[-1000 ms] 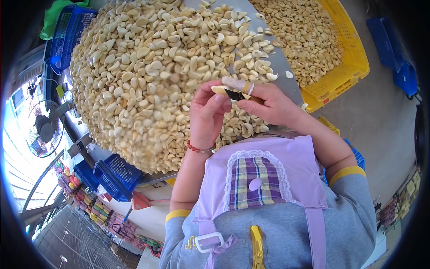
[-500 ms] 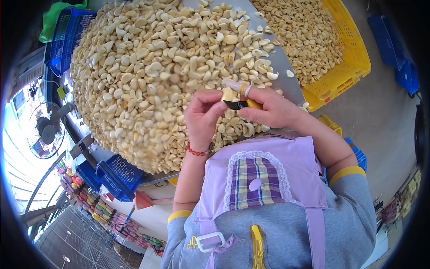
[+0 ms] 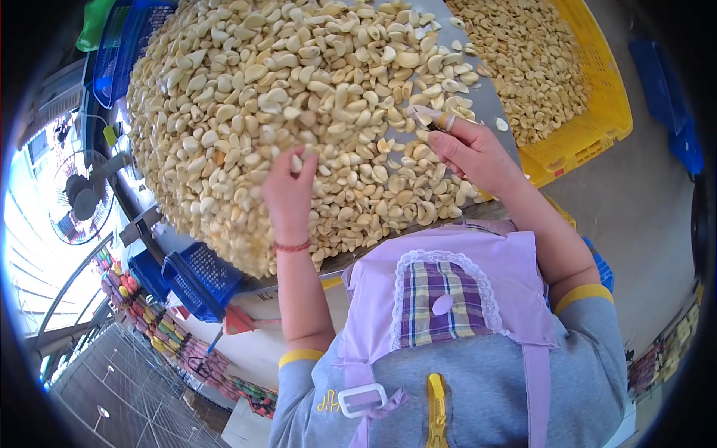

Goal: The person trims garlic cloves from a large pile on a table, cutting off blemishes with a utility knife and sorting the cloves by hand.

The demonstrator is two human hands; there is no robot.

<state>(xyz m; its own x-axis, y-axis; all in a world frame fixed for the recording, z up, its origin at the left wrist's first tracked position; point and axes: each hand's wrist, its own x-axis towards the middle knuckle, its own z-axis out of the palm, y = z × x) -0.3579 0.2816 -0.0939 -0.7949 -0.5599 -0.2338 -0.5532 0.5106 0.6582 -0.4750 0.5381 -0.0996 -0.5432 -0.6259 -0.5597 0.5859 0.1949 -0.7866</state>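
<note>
A large heap of pale, clove-shaped pieces (image 3: pixel 224 112), perhaps peeled garlic cloves, covers the metal table (image 3: pixel 499 142). My left hand (image 3: pixel 290 187), with a red bead bracelet at the wrist, reaches over the heap with thumb and fingers nearly together. A pale piece shows between those fingertips, though I cannot tell if it is gripped. My right hand (image 3: pixel 478 155) is closed around a small knife (image 3: pixel 433 127), of which only a dark bit shows. Its index finger wears a whitish cover with a yellow band. A pale piece lies by that fingertip.
At the right stands a yellow crate (image 3: pixel 597 112) full of similar pieces. Blue baskets (image 3: pixel 196 278) hang by the table's left side, with a fan (image 3: pixel 84 196) beyond. More blue crates (image 3: pixel 661 89) stand on the floor far right.
My hands were together at a pale piece against the black knife blade. They have parted: the left moved left over the heap, the right moved up and right with the knife.
</note>
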